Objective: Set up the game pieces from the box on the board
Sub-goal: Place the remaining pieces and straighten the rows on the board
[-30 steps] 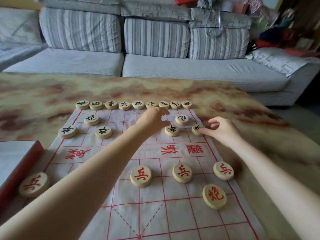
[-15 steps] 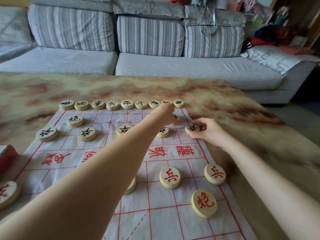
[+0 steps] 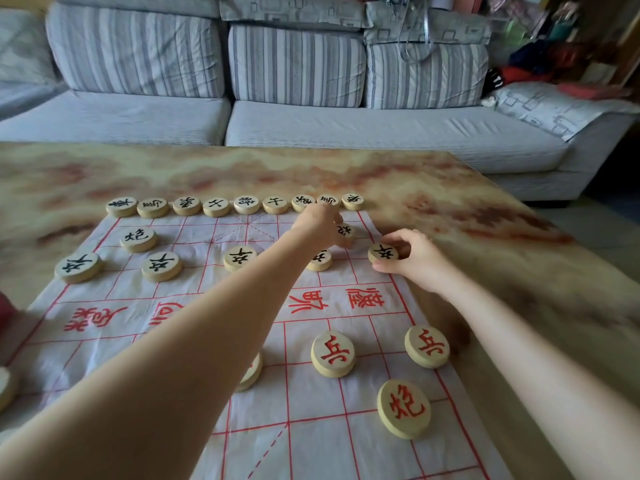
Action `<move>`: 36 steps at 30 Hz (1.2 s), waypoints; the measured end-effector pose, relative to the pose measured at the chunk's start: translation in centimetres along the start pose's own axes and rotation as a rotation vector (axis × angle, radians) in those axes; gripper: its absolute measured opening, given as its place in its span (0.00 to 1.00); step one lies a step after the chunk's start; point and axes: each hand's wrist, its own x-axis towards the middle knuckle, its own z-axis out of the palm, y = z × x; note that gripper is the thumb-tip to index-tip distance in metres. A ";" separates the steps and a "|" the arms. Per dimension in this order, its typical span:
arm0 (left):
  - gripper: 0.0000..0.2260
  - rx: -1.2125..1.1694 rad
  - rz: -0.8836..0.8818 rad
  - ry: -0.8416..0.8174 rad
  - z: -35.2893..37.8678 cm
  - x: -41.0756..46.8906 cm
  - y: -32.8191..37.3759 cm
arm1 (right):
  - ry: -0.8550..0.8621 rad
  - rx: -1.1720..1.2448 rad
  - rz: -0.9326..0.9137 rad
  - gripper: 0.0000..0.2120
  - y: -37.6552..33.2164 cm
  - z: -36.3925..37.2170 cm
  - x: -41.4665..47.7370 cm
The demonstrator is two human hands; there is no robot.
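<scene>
Two black pieces were under my hands at once. My left hand (image 3: 320,225) had crossed from the middle of the board (image 3: 194,292) to the right black cannon (image 3: 347,231). Its fingers curled over the cannon with the thumb at the near edge, so I judged it pinched, though my knuckles hid most of the hold. The centre black soldier (image 3: 239,258), covered a second earlier, now sat bare on its crossing. My right hand (image 3: 415,261), which had only touched the edge soldier (image 3: 382,253) with its fingertips, now curled thumb and fingers round it on the right border line.

I took that to mean the black side needed only straightening, while the red soldiers (image 3: 333,353) and red cannon (image 3: 403,408) were still few.

The edge soldier lay just beside the cloth's hem, with marbled table (image 3: 485,237) beyond, so a push outward would have slid it off the grid. The back row (image 3: 246,204) stood close behind my left knuckles. There were free squares to the left of the cannon, but my forearm hung low over a half-hidden red piece.
</scene>
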 end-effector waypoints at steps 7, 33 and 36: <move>0.25 -0.046 0.004 0.023 0.4 0.1 -0.5 | -0.026 0.077 0.008 0.25 -0.1 -0.2 -0.4; 0.12 -0.176 -0.109 0.320 -11.1 -9.0 -15.5 | -0.236 0.028 -0.171 0.15 -13.0 6.1 -0.7; 0.13 -0.164 -0.172 0.343 -13.2 -10.5 -19.5 | -0.260 0.058 -0.229 0.13 -16.4 8.9 -0.5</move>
